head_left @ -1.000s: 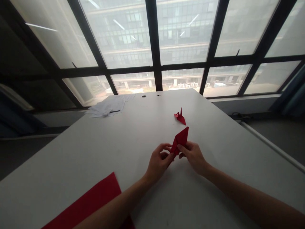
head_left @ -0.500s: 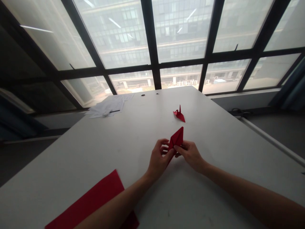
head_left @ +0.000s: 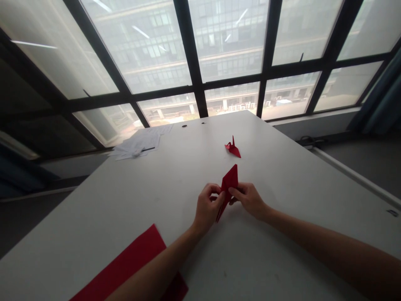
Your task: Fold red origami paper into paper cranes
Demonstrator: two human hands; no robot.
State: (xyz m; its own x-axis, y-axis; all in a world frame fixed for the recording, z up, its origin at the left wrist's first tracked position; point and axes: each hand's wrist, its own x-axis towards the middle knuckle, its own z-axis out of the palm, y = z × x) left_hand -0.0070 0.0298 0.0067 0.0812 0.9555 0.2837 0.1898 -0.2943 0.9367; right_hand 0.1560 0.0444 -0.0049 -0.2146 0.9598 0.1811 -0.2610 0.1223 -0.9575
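Note:
Between my hands stands a red piece of folded origami paper, diamond-shaped, one point up and away and the other toward me. My left hand is closed on its left edge, thumb and fingers pinching it. My right hand grips the right side, with the thumb on the near face and the fingers behind, partly hidden. Just beyond the folded paper a finished red paper crane rests on the white table.
Flat red paper lies at the front left, partly under my left forearm. Loose white sheets with a dark pen are at the far left of the white table. Large windows stand behind the table.
My left thumb has slid from the near face to the left edge, and its fingers have curled in. More of the paper's lower point shows. The whole view has shifted slightly.

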